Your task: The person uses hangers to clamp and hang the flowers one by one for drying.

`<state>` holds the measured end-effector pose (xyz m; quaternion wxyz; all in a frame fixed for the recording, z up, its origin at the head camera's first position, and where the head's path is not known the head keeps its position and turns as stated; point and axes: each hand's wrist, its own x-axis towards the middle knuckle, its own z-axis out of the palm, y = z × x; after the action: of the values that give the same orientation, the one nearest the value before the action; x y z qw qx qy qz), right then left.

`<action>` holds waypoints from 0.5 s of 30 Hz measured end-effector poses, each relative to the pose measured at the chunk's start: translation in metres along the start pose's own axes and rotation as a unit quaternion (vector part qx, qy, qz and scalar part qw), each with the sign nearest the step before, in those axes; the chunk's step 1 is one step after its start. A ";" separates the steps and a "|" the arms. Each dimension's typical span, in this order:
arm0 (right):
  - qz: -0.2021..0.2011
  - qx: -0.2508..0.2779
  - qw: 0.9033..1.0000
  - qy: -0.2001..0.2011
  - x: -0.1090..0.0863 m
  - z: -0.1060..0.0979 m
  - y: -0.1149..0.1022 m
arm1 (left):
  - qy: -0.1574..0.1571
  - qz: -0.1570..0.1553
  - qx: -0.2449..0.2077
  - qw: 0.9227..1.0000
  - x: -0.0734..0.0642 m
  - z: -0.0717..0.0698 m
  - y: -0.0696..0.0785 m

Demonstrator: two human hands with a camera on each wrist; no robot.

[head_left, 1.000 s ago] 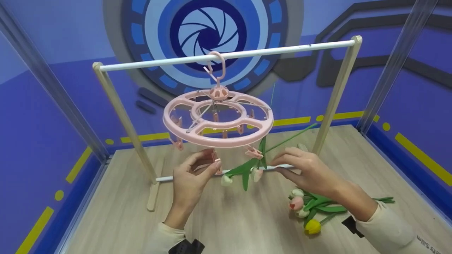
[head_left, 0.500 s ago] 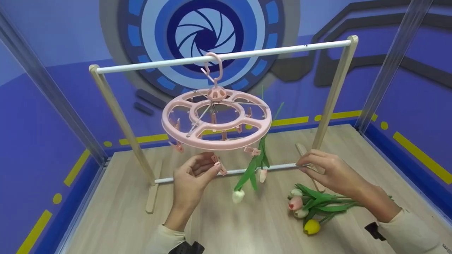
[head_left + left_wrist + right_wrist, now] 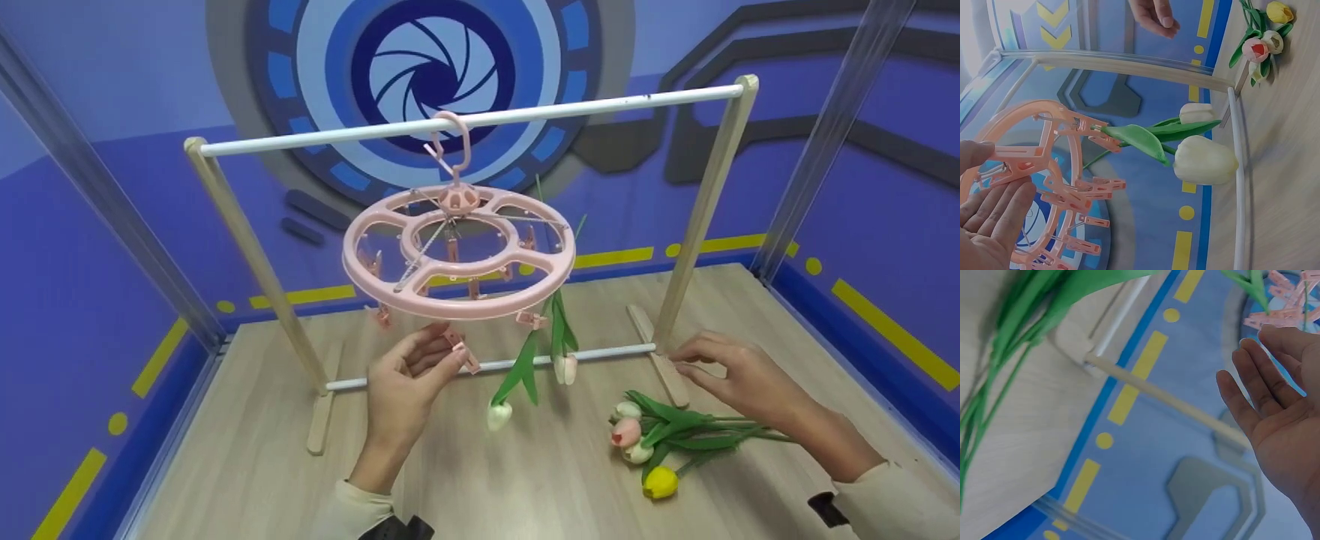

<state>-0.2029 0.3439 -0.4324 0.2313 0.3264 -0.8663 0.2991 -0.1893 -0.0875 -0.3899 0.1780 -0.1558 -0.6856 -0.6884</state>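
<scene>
Head view: the left hand (image 3: pixel 409 381) pinches a peg (image 3: pixel 469 363) at the near side of the hanger (image 3: pixel 459 308); the right hand (image 3: pixel 739 379), fingers relaxed, holds nothing. Tugging the peg could shake loose the tulips (image 3: pixel 499 415) hanging at right.

Cream long sleeves (image 3: pixel 896 493) with small angular black pieces (image 3: pixel 396 528) near the cuffs leave both hands (image 3: pixel 406 381) bare.

- The left hand (image 3: pixel 411 375) pinches a clothespin (image 3: pixel 468 360) under that pink hanger (image 3: pixel 457 306), hooked over a white bar (image 3: pixel 322 136).
- Two tulips (image 3: pixel 500 415) hang there, blooms down.
- Over there, the right hand (image 3: pixel 757 382) hovers near a wooden foot (image 3: pixel 671 384).
- More tulips (image 3: pixel 667 435) lie on the table (image 3: pixel 487 487).
</scene>
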 end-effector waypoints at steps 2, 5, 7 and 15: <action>0.011 -0.009 1.000 -0.003 -0.006 -0.001 0.006 | 0.000 -0.001 -0.002 1.000 0.000 0.000 0.000; 0.032 -0.026 0.999 -0.010 -0.016 -0.002 0.014 | -0.001 -0.001 -0.007 1.000 0.000 0.000 0.000; 0.049 -0.036 0.998 -0.019 -0.022 -0.003 0.018 | -0.001 -0.001 -0.007 1.000 -0.001 -0.001 0.000; 0.112 -0.041 0.991 -0.052 -0.045 -0.006 0.037 | 0.000 0.000 0.003 1.000 -0.002 -0.001 0.000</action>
<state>-0.1966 0.3894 -0.4687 0.1645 0.2322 -0.9198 0.2701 -0.1879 -0.0888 -0.3909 0.1784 -0.1554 -0.6881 -0.6860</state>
